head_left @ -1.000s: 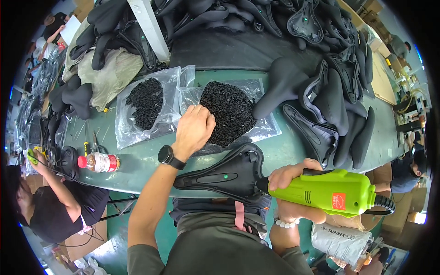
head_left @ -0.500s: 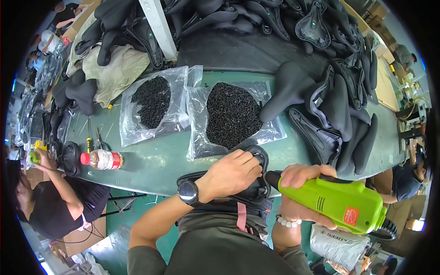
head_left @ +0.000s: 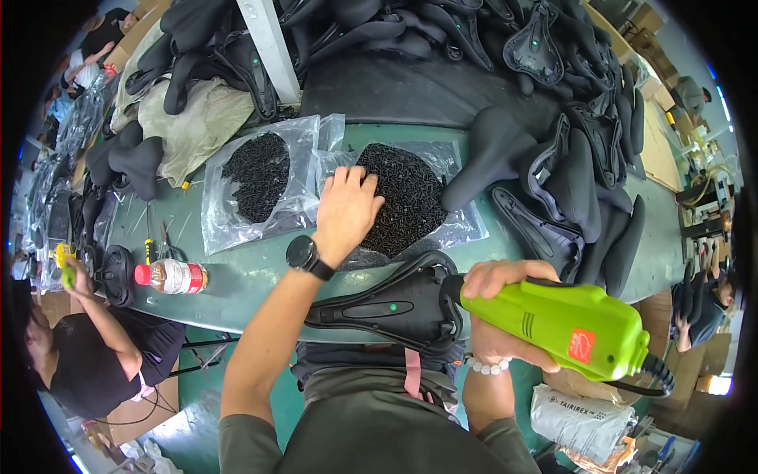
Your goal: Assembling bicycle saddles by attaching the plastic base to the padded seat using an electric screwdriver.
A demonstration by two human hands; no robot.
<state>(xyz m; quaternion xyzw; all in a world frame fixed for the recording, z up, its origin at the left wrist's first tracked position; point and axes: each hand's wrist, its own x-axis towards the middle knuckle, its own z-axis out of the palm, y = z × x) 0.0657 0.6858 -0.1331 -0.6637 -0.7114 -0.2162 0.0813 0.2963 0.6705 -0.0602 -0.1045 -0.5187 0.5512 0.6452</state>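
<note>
My right hand is wrapped round a bright green electric screwdriver with a black nose and a cord at its rear. Its nose is at the wide right end of an upturned black bicycle saddle; whether the tip touches cannot be made out. The saddle lies at the table's near edge, hollow underside up. My left hand reaches to the left side of a heap of small black screws on a clear plastic bag. Its fingers are slightly apart and bent, the tips at the screws, with nothing visibly held.
Another bag holds more black screws. Black saddles crowd the right side and the back. A drink bottle lies on its side near a screwdriver. A white post stands behind. At left, a person works.
My left hand has moved off the saddle, forward to the screw heap, uncovering the saddle's underside. The green screwdriver stays in my right hand, shifted slightly left.
</note>
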